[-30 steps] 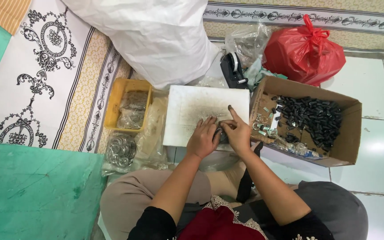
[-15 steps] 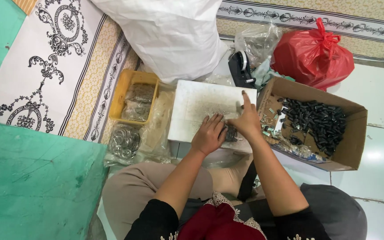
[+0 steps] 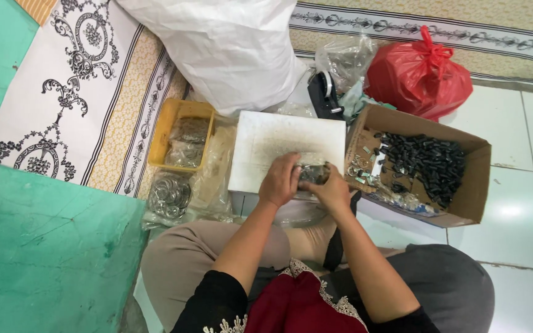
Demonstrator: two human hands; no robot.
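Observation:
Both my hands meet at the near edge of a white board [image 3: 279, 139] on the floor. My left hand [image 3: 280, 180] and my right hand [image 3: 330, 190] are closed together around a small clump of shiny metal parts [image 3: 313, 173]. What exactly the parts are stays unclear. Just right of my hands an open cardboard box [image 3: 473, 185] holds several small black pieces [image 3: 427, 161] and loose metal bits.
A yellow tray [image 3: 161, 139] with bagged metal parts lies left of the board, and a clear bag of metal rings [image 3: 169, 194] sits below it. Behind are a large white sack [image 3: 217, 49], a red plastic bag [image 3: 417, 77] and a black tape dispenser [image 3: 325, 95].
My right hand pulled back from the board beside the box's left wall. Both hands now close on the metal parts at the board's near edge. The camera shifted slightly.

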